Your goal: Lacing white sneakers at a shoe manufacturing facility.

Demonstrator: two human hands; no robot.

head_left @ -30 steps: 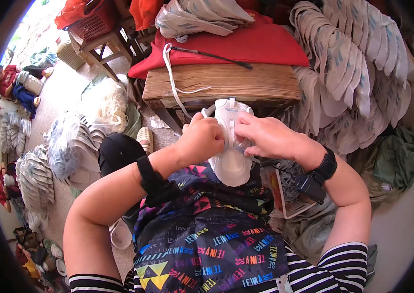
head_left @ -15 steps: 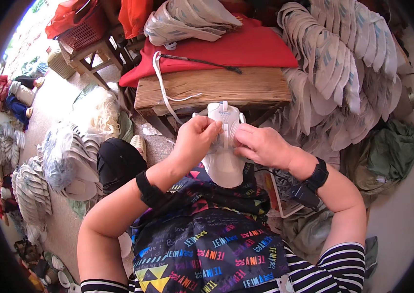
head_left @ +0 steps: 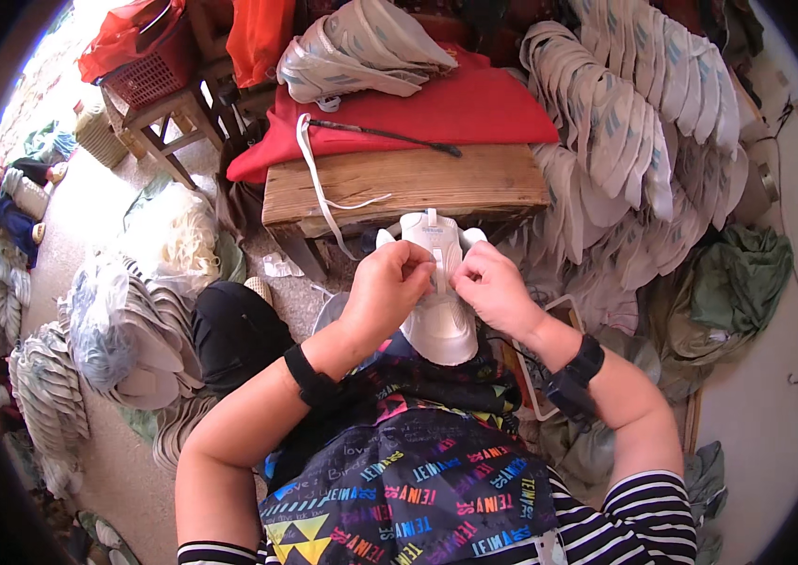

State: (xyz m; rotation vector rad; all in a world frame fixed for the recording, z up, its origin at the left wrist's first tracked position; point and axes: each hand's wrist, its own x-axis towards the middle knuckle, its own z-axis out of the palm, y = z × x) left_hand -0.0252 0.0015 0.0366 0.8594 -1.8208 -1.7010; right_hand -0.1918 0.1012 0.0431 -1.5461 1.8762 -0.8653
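Observation:
A white shoe upper (head_left: pixel 438 334) lies toe toward me against my apron, its tongue pointing at the bench. My left hand (head_left: pixel 385 290) is closed in a pinch over the left side of the lace opening. On the opposite side my right hand (head_left: pixel 495 290) also pinches, thumb against curled fingers. Whatever thin thing the fingertips hold is too small to make out. A loose white lace (head_left: pixel 308 155) hangs over the left end of the wooden bench (head_left: pixel 408 184), beside a thin dark rod or cord (head_left: pixel 385 135).
On the bench, a red cloth (head_left: pixel 502 105) carries a nested stack of shoe uppers (head_left: pixel 361 56). Large bundles of uppers (head_left: pixel 606 122) rise at the right, above green cloth (head_left: pixel 747 278). More bundles (head_left: pixel 126 330) lie on the left floor. A red basket (head_left: pixel 149 75) sits on a stool.
The view has shifted slightly. My hands have drawn a little nearer to me with the shoe upper, and my right fingers are now curled more tightly beside the lace opening.

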